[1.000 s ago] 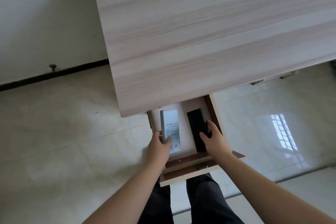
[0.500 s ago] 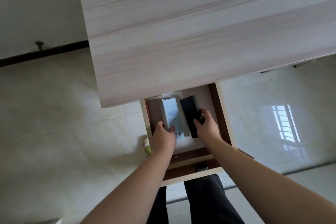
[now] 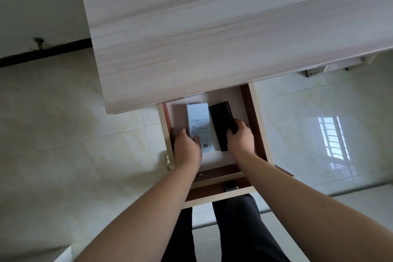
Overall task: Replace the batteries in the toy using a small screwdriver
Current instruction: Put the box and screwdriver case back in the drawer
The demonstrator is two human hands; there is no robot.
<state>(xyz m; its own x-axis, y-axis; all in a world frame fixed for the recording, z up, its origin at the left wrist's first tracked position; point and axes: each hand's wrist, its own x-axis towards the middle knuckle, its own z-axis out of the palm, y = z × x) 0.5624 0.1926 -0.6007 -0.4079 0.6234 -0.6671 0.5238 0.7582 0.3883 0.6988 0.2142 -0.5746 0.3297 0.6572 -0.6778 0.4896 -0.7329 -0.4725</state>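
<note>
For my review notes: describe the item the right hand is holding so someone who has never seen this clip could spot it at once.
Find the open drawer pulled out from under the pale wooden desk. Two flat oblong items lie side by side in it. The one meant is the black case on the right, gripped by the right hand; its neighbour, the white printed box, bears a barcode.

A pale printed box (image 3: 198, 126) and black case (image 3: 223, 124) lie side by side, flat in the open drawer (image 3: 258, 125).
</note>
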